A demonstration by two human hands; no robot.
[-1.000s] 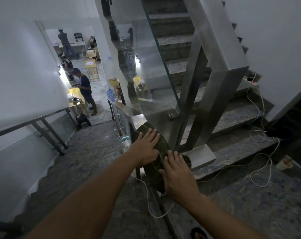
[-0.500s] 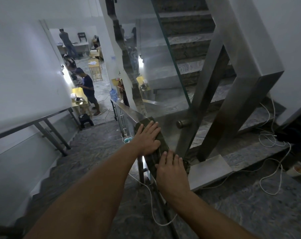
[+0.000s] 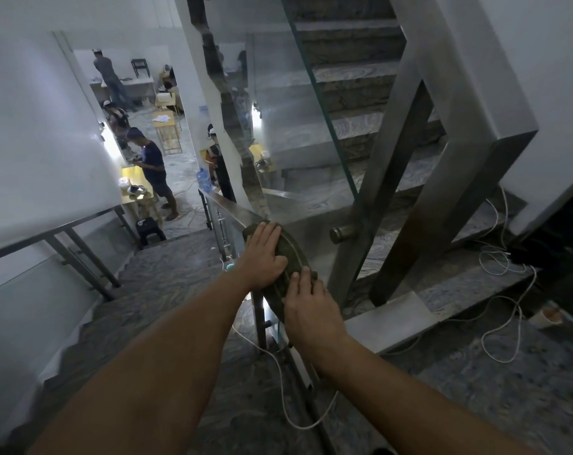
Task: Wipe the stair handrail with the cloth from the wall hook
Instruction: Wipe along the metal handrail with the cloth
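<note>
A dark green cloth (image 3: 290, 257) lies draped over the metal stair handrail (image 3: 227, 206), which slopes down and away to the left. My left hand (image 3: 264, 256) presses flat on the upper part of the cloth, fingers pointing up the rail. My right hand (image 3: 309, 308) presses on the cloth's near end, just below the left hand. The rail under the cloth and hands is hidden.
A glass panel (image 3: 295, 142) and thick steel posts (image 3: 380, 198) stand right of the rail. White cables (image 3: 495, 267) trail over the landing and steps. A wall rail (image 3: 58, 228) runs on the left. Several people stand among tables downstairs.
Both hands have slid the cloth a little further down the handrail, and the camera has moved closer to the rail.
</note>
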